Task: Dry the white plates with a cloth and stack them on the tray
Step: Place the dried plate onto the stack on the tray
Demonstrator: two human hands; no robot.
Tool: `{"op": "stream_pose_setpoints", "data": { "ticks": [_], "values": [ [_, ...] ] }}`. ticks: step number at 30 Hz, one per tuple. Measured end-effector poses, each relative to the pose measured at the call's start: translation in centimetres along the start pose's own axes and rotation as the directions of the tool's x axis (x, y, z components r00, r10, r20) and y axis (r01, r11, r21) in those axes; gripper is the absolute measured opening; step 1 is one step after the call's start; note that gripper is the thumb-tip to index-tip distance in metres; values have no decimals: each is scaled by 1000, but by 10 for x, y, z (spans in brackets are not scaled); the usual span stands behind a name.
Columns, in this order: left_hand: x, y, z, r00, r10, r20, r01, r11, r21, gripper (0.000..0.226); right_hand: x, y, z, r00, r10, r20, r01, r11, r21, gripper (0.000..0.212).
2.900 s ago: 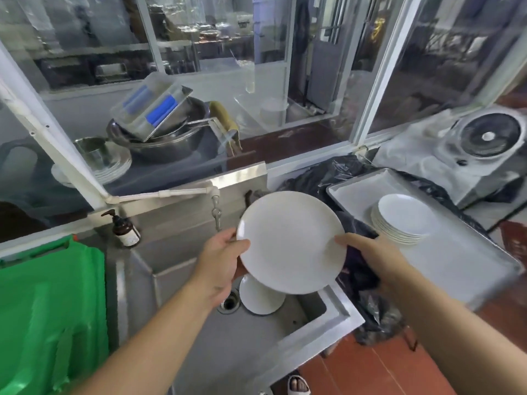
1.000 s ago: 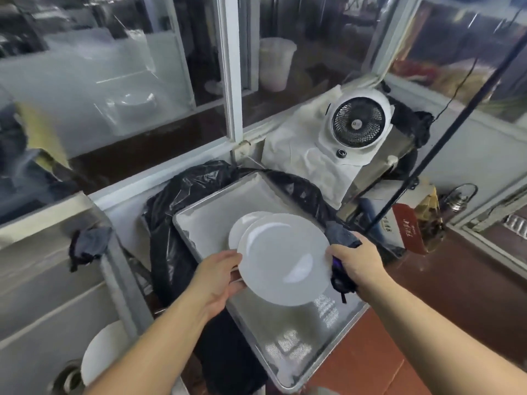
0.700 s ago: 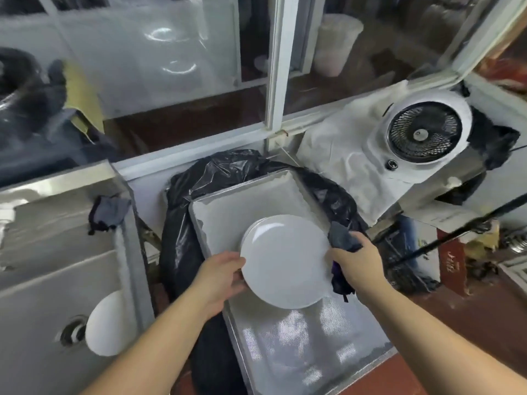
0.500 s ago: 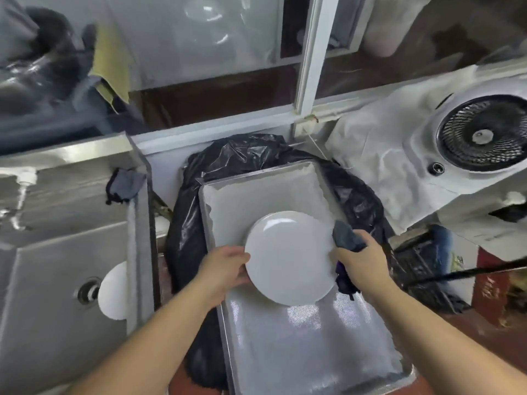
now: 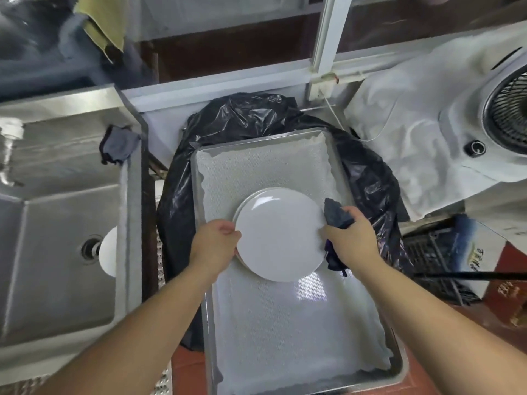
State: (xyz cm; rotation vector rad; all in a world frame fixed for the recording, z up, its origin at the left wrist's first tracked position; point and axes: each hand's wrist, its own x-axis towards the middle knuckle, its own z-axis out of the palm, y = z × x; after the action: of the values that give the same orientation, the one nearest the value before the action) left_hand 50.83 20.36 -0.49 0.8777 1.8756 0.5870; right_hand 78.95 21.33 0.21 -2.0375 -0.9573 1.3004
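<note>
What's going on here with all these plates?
A person is stacking washed plates. Both hands hold a white plate over the stack on the metal tray: left hand on one edge, right hand on the other, also clutching a dark cloth. Another plate sits in the sink.
</note>
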Motion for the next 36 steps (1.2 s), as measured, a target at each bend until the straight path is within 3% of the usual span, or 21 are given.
{"op": "stream_pose_setpoints", "data": {
  "ticks": [11,21,28,36],
  "values": [
    [10,-9,-1,997,76,-24,-71,981,180,9,1,-4,14,995,-87,-41,81,987,-139,29],
    [9,-9,8,981,159,-112,-125,956,265,12,3,-3,18,994,-101,-38,93,982,-165,34],
    [11,-7,11,973,183,-142,-133,943,304,17,11,-4,16,980,-197,22,194,927,-321,36],
    [12,0,13,975,149,-164,-89,941,326,19,21,1,9,983,-178,42,181,915,-360,32]
  ]
}}
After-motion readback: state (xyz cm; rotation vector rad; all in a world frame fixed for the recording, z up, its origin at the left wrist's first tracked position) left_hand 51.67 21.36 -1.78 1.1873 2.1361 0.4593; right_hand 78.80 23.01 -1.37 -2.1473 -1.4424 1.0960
